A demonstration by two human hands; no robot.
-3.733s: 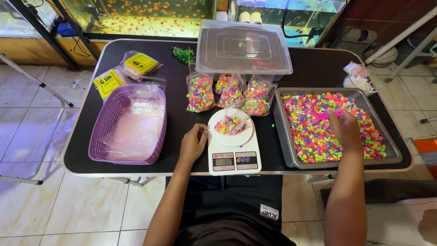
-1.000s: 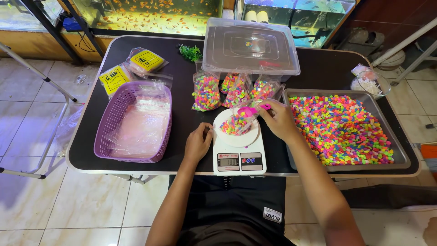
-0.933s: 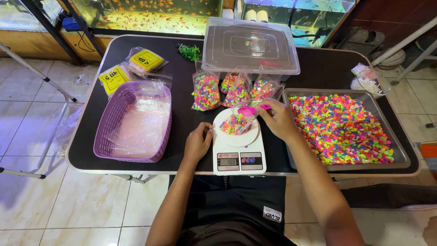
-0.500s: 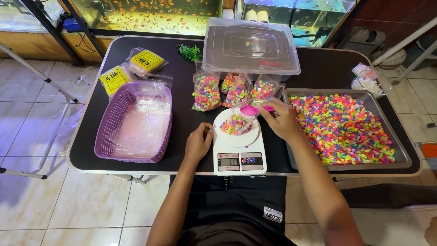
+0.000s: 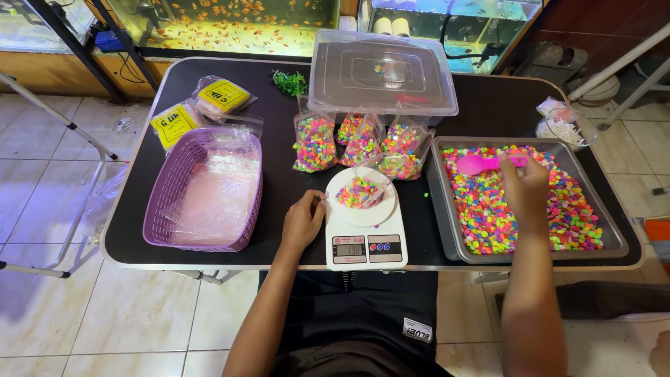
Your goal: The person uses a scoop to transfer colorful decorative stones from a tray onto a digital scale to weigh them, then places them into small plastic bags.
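Left hand [image 5: 302, 222]: forearm reaches up from the lower edge, palm down, fingers loosely curled, fingertips pointing up and to the right. Right hand [image 5: 525, 190]: forearm extends nearly straight up the frame, wrist slightly bent, back of the hand toward the camera, fingers closed in a grip.
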